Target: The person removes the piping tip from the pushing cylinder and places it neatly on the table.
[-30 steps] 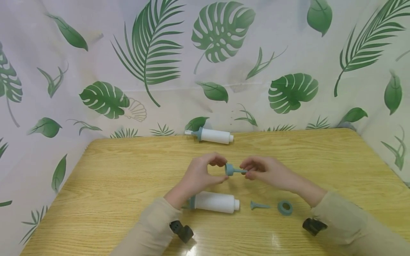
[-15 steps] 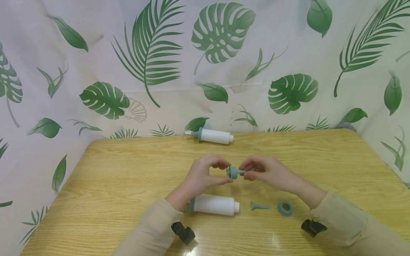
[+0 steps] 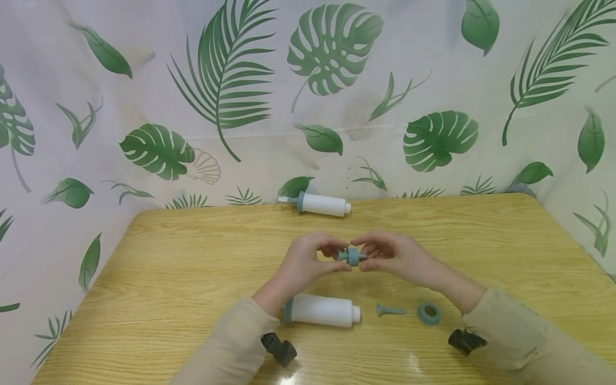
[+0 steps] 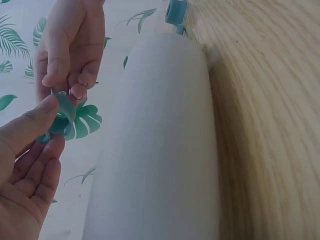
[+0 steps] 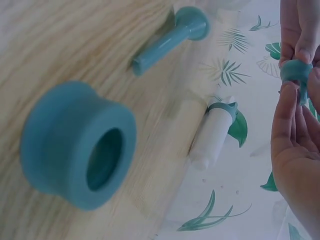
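Note:
Between my hands, held above the table, is a teal ring cap (image 3: 353, 257) with a slim teal nozzle (image 3: 343, 256) passing through it; the nozzle sticks out on both sides. My left hand (image 3: 308, 259) pinches the ring cap between thumb and fingers, as the left wrist view shows at the cap's rim (image 4: 65, 107). From the other side, my right hand (image 3: 401, 258) pinches the nozzle's narrow stem (image 5: 303, 94), its fingertips close against the cap. Part of the stem is hidden by the right fingers.
A white bottle (image 3: 322, 310) with a teal collar lies just in front of the left wrist. To its right lie a loose teal nozzle (image 3: 391, 309) and another teal ring cap (image 3: 428, 314). A second white bottle (image 3: 323, 205) lies by the patterned backdrop (image 3: 260, 149).
The ring cap and nozzle have slid along each other: the cap now sits mid-nozzle, with more nozzle showing on the left. My hands have drawn closer together.

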A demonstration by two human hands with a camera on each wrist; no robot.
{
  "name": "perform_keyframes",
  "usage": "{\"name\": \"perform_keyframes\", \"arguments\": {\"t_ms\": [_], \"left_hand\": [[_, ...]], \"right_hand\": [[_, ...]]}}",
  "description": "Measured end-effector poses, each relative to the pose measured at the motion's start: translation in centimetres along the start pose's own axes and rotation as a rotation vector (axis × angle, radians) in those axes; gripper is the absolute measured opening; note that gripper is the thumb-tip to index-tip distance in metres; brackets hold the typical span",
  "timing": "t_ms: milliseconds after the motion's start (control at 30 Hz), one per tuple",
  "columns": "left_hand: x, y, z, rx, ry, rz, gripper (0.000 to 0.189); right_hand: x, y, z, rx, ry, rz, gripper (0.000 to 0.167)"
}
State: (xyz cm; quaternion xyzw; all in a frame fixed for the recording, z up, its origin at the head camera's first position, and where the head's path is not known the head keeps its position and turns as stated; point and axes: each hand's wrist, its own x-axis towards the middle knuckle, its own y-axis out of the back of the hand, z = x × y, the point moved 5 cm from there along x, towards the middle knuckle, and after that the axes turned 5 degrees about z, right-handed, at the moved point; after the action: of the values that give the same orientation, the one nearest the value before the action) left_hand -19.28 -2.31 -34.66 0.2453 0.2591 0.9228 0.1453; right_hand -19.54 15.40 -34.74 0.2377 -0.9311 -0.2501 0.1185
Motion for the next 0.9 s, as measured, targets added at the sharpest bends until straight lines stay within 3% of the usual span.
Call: {"name": "perform_keyframes", "arguments": {"t_ms": [200, 367, 633, 900], "left_hand": [[0.2, -0.2, -0.1, -0.045, -0.004, 0.008, 0.034], [0.3, 0.3, 0.0, -0.021, -0.007, 0.013, 0.021], [0.8, 0.0, 0.1, -0.016, 0.016, -0.105, 0.023], [1.3, 0.1, 0.2, 0.032, -0.006, -0.103, 0.013]], "right_hand": [[0.0, 0.1, -0.1, -0.047, 0.007, 0.033, 0.033], [-0.2, 0.5, 0.1, -0.022, -0.001, 0.048, 0.033], [-0.2, 0.7, 0.5, -0.002, 0.012, 0.034, 0.033], [-0.2, 1.0, 0.9, -0.038, -0.006, 0.038, 0.033]]}}
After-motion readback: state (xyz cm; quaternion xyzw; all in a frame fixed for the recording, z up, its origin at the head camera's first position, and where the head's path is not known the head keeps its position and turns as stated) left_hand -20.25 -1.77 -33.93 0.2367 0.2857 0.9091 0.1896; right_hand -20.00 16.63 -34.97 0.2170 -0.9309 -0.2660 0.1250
